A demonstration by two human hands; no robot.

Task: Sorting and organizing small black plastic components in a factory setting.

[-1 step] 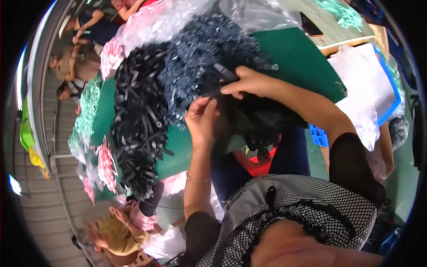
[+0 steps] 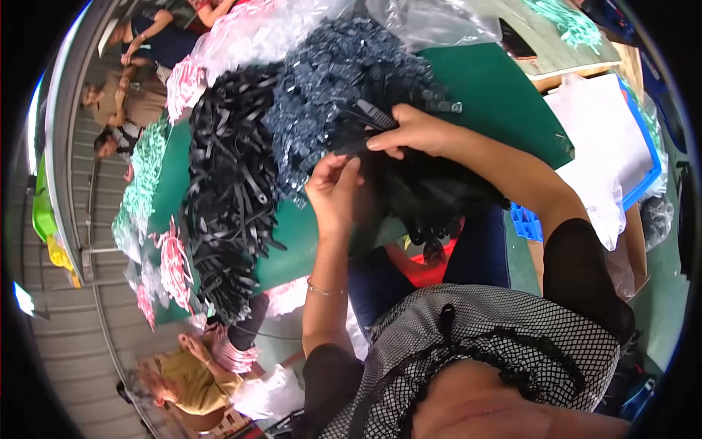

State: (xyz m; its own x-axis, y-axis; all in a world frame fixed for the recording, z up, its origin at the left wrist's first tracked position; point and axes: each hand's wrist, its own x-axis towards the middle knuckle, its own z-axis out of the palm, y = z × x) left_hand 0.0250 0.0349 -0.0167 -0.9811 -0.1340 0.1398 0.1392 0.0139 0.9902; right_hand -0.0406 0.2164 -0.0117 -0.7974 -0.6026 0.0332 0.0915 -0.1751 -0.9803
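Note:
My right hand grips a black comb-like plastic piece over a green table. My left hand is just below and to its left, fingertips pinched on a small black plastic piece at the edge of a dark heap. What the fingertips hold is partly hidden. A mound of blue-grey plastic pieces rises beyond both hands. A long pile of black plastic strips lies to the left of my left hand.
Pink bundles and green bundles of plastic pieces line the table's left edge. Clear plastic bags lie at the far side. A blue crate with a white bag stands right. Other people sit along the left.

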